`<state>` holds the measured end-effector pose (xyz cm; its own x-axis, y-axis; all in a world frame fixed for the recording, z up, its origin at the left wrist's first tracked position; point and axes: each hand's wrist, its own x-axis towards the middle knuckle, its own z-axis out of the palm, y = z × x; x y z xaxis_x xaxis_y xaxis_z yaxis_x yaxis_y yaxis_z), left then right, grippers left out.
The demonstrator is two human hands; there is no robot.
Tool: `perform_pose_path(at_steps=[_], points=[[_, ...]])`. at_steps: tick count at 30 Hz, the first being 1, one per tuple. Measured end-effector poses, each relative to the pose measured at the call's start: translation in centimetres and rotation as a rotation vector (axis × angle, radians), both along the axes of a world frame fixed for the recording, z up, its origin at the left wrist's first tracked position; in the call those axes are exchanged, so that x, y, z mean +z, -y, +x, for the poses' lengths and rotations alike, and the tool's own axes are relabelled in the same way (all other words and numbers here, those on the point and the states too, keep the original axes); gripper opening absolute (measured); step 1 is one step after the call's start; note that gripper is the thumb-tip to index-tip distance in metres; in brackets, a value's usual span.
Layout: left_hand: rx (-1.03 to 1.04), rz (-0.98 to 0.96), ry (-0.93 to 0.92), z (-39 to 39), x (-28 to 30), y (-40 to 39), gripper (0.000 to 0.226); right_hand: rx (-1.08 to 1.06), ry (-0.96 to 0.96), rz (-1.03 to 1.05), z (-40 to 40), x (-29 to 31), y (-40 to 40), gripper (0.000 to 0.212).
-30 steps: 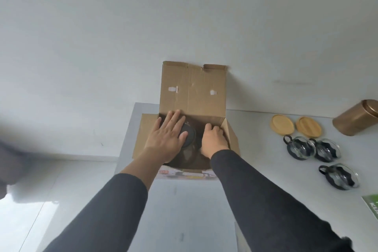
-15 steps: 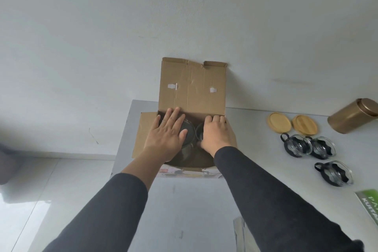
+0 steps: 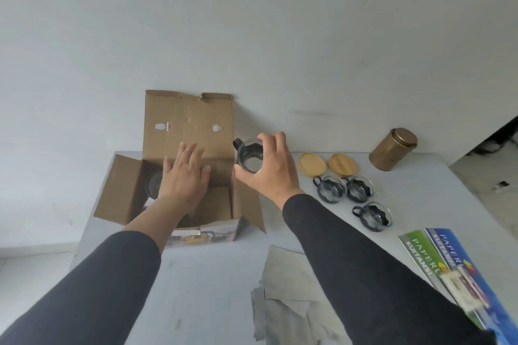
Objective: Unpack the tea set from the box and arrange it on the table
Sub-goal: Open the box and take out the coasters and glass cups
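Note:
An open cardboard box (image 3: 185,123) stands at the back left of the white table (image 3: 213,283), its lid flap upright. My right hand (image 3: 272,171) holds a glass cup with a dark handle (image 3: 249,158) in the air just right of the box. My left hand (image 3: 183,176) hovers flat over the box opening with spread fingers, holding nothing. A dark glass piece (image 3: 154,185) shows inside the box under that hand. Three glass cups in dark holders (image 3: 330,189) (image 3: 360,187) (image 3: 374,216) sit on the table to the right.
Two round wooden lids (image 3: 312,164) (image 3: 342,162) lie behind the cups. A gold tin canister (image 3: 392,148) stands at the back right. Green and blue receipt booklets (image 3: 448,263) lie at the right edge, and crumpled grey paper (image 3: 291,297) lies in front.
My right hand has come up out of the box holding a glass cup and moved right. My left hand stays over the box. The camera has tilted, showing more of the table.

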<state>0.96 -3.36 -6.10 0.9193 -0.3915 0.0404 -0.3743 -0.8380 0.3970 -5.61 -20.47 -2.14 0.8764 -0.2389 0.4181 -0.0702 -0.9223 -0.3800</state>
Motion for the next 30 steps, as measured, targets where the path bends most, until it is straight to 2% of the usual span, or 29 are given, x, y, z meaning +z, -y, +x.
perform_pose_path(at_steps=[4,7,15,19,22,26,30], points=[[-0.092,-0.044,0.061,-2.7,1.2,5.9,0.049,-0.073,-0.024,0.014,-3.7,-0.9,4.7,0.074],[-0.173,0.002,0.059,-5.0,0.5,10.6,0.05,-0.098,-0.089,0.022,-6.7,-2.1,8.6,0.076],[-0.278,0.272,-0.279,-11.4,-5.0,21.4,0.056,-0.1,-0.348,0.079,-11.8,-5.8,18.8,0.076],[-0.258,0.383,-0.446,-12.6,-7.9,23.6,0.059,-0.07,-0.462,0.07,-12.9,-7.7,21.6,0.08],[-0.261,0.448,-0.571,-12.7,-9.3,24.4,0.069,-0.048,-0.509,0.003,-13.1,-9.1,22.9,0.08],[-0.268,0.494,-0.655,-11.5,-8.7,24.9,0.069,-0.035,-0.542,-0.11,-12.4,-10.3,23.7,0.081],[-0.247,0.506,-0.682,-11.3,-8.7,24.9,0.069,-0.018,-0.569,-0.139,-11.9,-11.1,24.1,0.079]])
